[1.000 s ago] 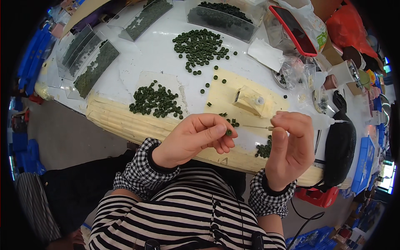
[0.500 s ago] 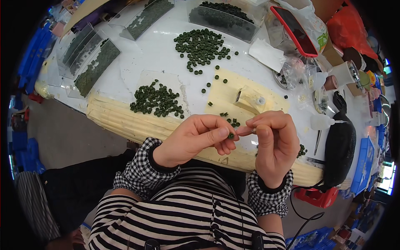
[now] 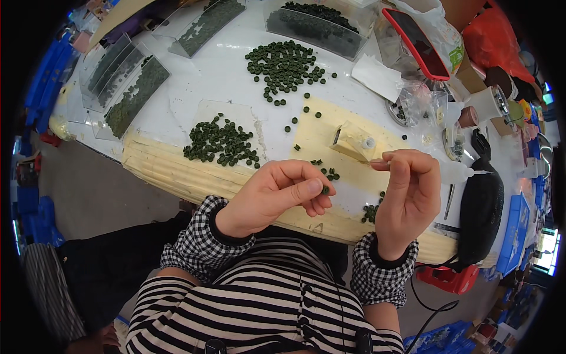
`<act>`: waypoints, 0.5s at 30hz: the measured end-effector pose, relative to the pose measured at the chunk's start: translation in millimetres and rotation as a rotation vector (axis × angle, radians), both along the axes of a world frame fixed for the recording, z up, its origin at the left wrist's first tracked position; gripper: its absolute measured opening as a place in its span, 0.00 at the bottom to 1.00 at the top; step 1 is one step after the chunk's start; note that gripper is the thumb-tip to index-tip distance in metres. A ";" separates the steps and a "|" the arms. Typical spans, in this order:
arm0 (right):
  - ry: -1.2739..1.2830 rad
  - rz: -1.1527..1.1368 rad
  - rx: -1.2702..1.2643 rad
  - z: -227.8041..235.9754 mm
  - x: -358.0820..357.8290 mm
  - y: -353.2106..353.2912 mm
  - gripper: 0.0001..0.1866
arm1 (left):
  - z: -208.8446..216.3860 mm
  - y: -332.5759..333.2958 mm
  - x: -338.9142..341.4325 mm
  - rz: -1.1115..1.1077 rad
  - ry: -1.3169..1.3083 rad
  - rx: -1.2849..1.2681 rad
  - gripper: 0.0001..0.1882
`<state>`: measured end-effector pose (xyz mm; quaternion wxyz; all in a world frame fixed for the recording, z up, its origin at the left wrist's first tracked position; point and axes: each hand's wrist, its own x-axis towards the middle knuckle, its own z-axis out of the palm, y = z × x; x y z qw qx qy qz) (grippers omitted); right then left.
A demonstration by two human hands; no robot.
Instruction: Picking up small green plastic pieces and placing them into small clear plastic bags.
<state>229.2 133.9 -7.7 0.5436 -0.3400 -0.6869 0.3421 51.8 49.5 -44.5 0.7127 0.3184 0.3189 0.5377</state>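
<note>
My left hand [image 3: 276,194] holds a small dark green round piece [image 3: 325,190] between thumb and forefinger, over the table's padded front edge. To its right, my right hand [image 3: 408,192] is raised with thumb and forefinger pinched together. Whatever thin thing it may hold is too small to make out. Just beyond the fingers stands a cream-coloured block with a small nozzle-like top [image 3: 359,141], on a pale yellow sheet [image 3: 318,127]. A few green pieces [image 3: 331,174] lie between the hands, and a small cluster of them [image 3: 370,212] sits beside my right wrist.
Two heaps of green pieces [image 3: 283,68] [image 3: 223,141] lie farther off. Clear bins [image 3: 138,94] line the back left. A red-cased phone [image 3: 415,44], white paper [image 3: 377,78], a needle-tipped bottle [image 3: 457,173] and a black bag [image 3: 480,203] occupy the right side.
My right hand has drawn away from the green piece, moving right and slightly up. The cluster beside its wrist shows more now. My left hand stays nearly still, still pinching the piece.
</note>
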 end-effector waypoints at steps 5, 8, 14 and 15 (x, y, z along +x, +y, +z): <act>-0.364 -0.245 0.372 -6.8 2.8 19.9 0.05 | -0.7 0.3 0.9 0.065 -0.068 0.004 0.11; -0.473 -0.261 0.384 -10.0 1.1 22.4 0.06 | -3.7 -1.1 -0.5 0.057 -0.145 0.007 0.10; -0.566 -0.229 0.369 -11.6 1.8 22.9 0.07 | -5.9 0.6 0.7 -0.008 -0.310 0.052 0.13; -0.557 -0.245 0.386 -10.6 0.9 21.7 0.09 | -7.9 0.7 0.5 -0.032 -0.359 0.068 0.13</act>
